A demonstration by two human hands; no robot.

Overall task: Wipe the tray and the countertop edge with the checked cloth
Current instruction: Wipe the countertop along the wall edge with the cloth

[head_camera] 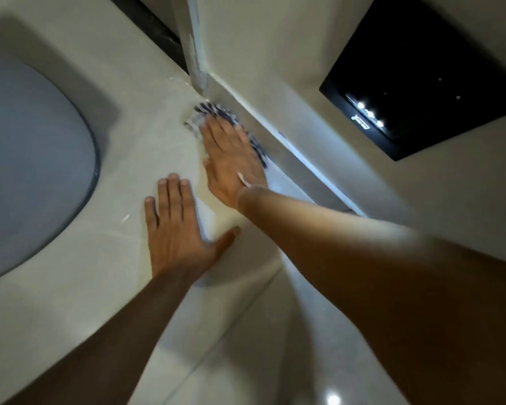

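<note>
Across the left and centre of the frame ran the pale countertop (pixel 70 287), its surface filling most of the lower left and narrowing toward the upper middle. Set into it at the far left was a large grey oval (pixel 32 159), which looked like a sink basin or a tray, though the blur made it hard to say which. At the upper right a black glass panel (pixel 438 71) lay in a second pale surface, with small bright lights reflected near its lower left edge. Along the lower middle and lower right showed glossy floor tiles (pixel 260 361), below the counter's edge.

From the lower right the right forearm reached diagonally up to the centre, and the right hand (pixel 231 159) lay flat with fingers together and extended, palm pressed down on the checked cloth (pixel 216 112). That cloth, dark blue and white, was bunched under the fingers at the upper centre, right where the countertop edge met the corner of a pale wall post (pixel 195 54); only its fringe showed past the fingertips and along the hand's right side.

From the lower left came the left forearm, and the left hand (pixel 178 226) rested palm down on the countertop just below the right hand, fingers spread slightly, thumb wide toward the counter's edge, holding nothing.
</note>
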